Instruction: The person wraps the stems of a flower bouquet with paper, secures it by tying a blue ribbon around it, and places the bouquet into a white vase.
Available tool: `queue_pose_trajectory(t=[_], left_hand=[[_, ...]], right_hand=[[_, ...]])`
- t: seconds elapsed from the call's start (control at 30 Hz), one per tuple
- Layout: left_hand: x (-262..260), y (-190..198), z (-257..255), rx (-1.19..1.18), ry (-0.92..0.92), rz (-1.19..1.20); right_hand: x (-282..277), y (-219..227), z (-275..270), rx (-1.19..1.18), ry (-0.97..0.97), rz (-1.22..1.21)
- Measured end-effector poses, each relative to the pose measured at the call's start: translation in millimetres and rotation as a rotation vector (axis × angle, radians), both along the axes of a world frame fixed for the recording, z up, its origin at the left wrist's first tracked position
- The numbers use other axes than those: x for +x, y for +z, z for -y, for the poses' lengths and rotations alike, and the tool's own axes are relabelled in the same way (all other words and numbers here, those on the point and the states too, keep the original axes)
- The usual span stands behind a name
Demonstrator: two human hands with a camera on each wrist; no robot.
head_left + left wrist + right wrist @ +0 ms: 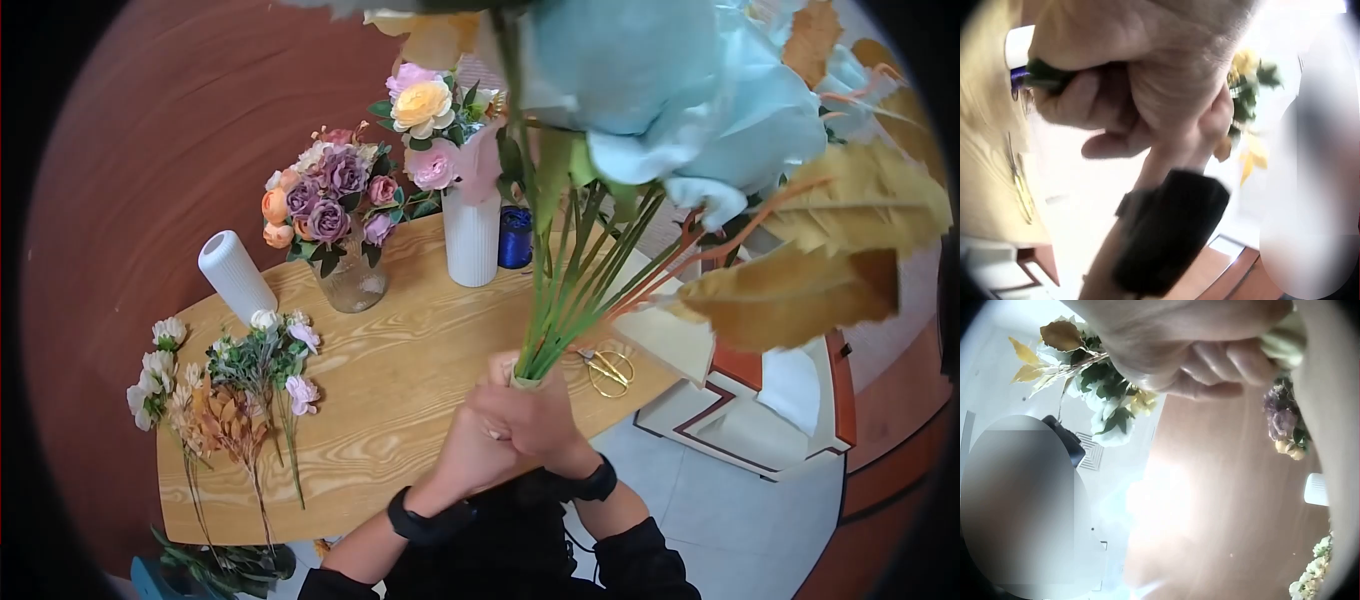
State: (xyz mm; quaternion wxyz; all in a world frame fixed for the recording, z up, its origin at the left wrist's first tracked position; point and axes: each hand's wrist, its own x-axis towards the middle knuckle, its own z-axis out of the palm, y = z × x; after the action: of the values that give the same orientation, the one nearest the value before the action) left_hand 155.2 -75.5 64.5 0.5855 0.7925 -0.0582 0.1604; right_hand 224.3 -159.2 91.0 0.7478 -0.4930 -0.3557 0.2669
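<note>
A light wood-grain table (400, 365) is seen from above, set between a reddish-brown surface and a pale tiled floor (645, 475). Over its near edge, a bouquet (575, 280) is gripped low on its green stems by both hands, the fingers curled tightly; the left hand (478, 438) and the right hand (548, 415) are pressed together, and a black band is worn on each wrist. A pale green wrapping (525, 381) is seen where the stems are held. Above, large pale blue flowers (650, 85) and golden-brown leaves (810, 290) are spread toward the camera. Gold-handled scissors (608, 373) are placed on the table just right of the hands. Farther back, a blue spool (515, 238) is set beside a ribbed white vase (470, 240) filled with pink and yellow flowers. To its left, purple, pink and orange flowers are held by a glass vase (353, 283), near a second white vase (237, 277). Loose flower stems (245, 385) are laid at the table's left.
</note>
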Motion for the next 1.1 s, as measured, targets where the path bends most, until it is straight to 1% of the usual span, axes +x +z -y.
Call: queue_pose_trajectory(t=[0.07, 0.1, 0.17, 0.2, 0.23, 0.27, 0.3, 0.33, 0.37, 0.4, 0.43, 0.47, 0.5, 0.53, 0.6, 0.63, 0.67, 0.7, 0.73, 0.77, 0.83, 0.9, 0.97, 1.0, 1.07, 1.1], left_hand=[[0.5, -23.4, 6.5, 0.012, 0.24, 0.052], [2.7, -26.3, 7.1, 0.015, 0.233, 0.053], [6.2, -27.2, 10.8, 0.03, 0.303, 0.104], [5.5, -26.8, 10.1, 0.026, 0.293, 0.102], [3.6, -26.1, 6.1, -0.026, 0.147, 0.064], [2.9, -22.2, 5.7, -0.076, 0.0, 0.025], [2.4, -9.7, 10.6, -0.076, -0.012, 0.021], [2.0, 8.6, 16.0, -0.251, -0.114, -0.031], [3.3, 18.6, 19.5, -0.427, -0.213, -0.083], [7.6, 12.8, 15.5, -0.425, -0.217, -0.085], [13.9, 0.7, 6.0, -0.189, -0.385, -0.246], [17.7, -0.7, 2.2, 0.053, -0.549, -0.403], [21.1, 4.2, 1.3, 0.032, -0.61, -0.496], [26.7, -4.4, 2.1, 0.033, -0.614, -0.501], [51.7, -40.4, 4.4, 0.282, -0.437, -0.251], [67.4, -48.0, 6.3, 0.466, -0.404, -0.151], [79.7, -52.6, 10.3, 0.465, -0.423, -0.156], [93.5, -50.2, 16.6, 0.475, -0.414, 0.012], [106.5, -49.2, 23.5, 0.481, -0.402, 0.18], [119.0, -52.6, 31.5, 0.477, -0.421, 0.175], [142.8, -65.1, 47.2, 0.519, -0.346, 0.168], [160.2, -78.5, 50.4, 0.558, -0.386, 0.121], [169.4, -86.2, 45.7, 0.589, -0.407, 0.071], [172.5, -89.3, 39.1, 0.605, -0.383, 0.062], [177.4, -95.4, 23.1, 0.61, -0.365, 0.033], [182.7, -94.9, 13.9, 0.662, -0.337, 0.063]], right_hand=[[-5.2, -2.4, -8.8, 0.002, -0.269, -0.023], [-8.0, -2.5, -12.2, -0.01, -0.37, 0.021], [-10.0, -3.5, -11.4, -0.009, -0.406, -0.007], [-10.2, -4.3, -8.3, -0.01, -0.432, -0.033], [-8.2, -5.2, -2.4, -0.015, -0.442, -0.033], [-4.5, -6.3, 6.3, 0.024, -0.293, -0.082], [-1.1, -6.3, 15.6, 0.067, -0.145, -0.132], [-2.5, 10.8, 26.7, 0.024, -0.179, 0.312], [-1.5, 4.7, 34.4, 0.034, -0.144, 0.231], [-0.7, -2.1, 42.5, 0.044, -0.107, 0.147], [6.6, 1.4, 53.8, 0.081, -0.32, 0.636], [13.1, 6.9, 67.8, 0.114, -0.532, 1.127], [1.7, 11.4, 85.1, 0.073, -0.534, 0.584], [-10.3, 14.8, 103.6, 0.032, -0.511, 0.042], [-6.1, 13.3, 139.2, 0.08, -0.587, -0.17], [-7.5, 9.3, 154.9, 0.117, -0.613, -0.162], [-10.3, 3.7, 168.8, 0.154, -0.641, -0.154], [-12.5, -3.9, 179.9, 0.153, -0.658, -0.16], [-14.5, -13.3, 189.8, 0.184, -0.719, -0.167], [-16.8, -21.6, 198.7, 0.213, -0.782, -0.177], [-19.7, -33.2, 213.9, 0.244, -0.826, -0.168], [-21.3, -44.8, 227.2, 0.277, -0.865, -0.154], [-21.5, -57.3, 241.5, 0.291, -0.895, -0.066], [-21.8, -65.5, 250.1, 0.284, -0.899, -0.07], [-25.7, -79.0, 264.7, 0.285, -0.978, -0.009], [-29.3, -82.1, 266.9, 0.358, -1.062, -0.101]])
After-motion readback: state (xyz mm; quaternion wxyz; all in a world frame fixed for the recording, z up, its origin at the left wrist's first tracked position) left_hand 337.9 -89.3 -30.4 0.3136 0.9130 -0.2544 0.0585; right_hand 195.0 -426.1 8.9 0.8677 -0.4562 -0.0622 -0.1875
